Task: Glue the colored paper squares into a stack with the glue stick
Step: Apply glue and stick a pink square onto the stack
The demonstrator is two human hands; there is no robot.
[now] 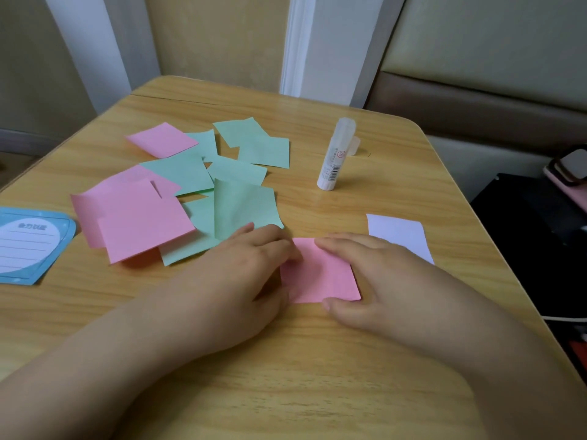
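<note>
At the table's near edge, the left hand [254, 265] and right hand [371, 274] press flat, fingers spread, gripping nothing, on the pink square [320, 274]. Uneven pressure could skew it; the glue stick [335, 154] stands beyond.

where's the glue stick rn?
In the head view the white capped glue stick stands upright on the wooden table, right of the scattered green paper squares and beyond the right hand.

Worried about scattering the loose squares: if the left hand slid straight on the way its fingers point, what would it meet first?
Probably the curled green square, just beyond the left hand; depth is uncertain.
</note>
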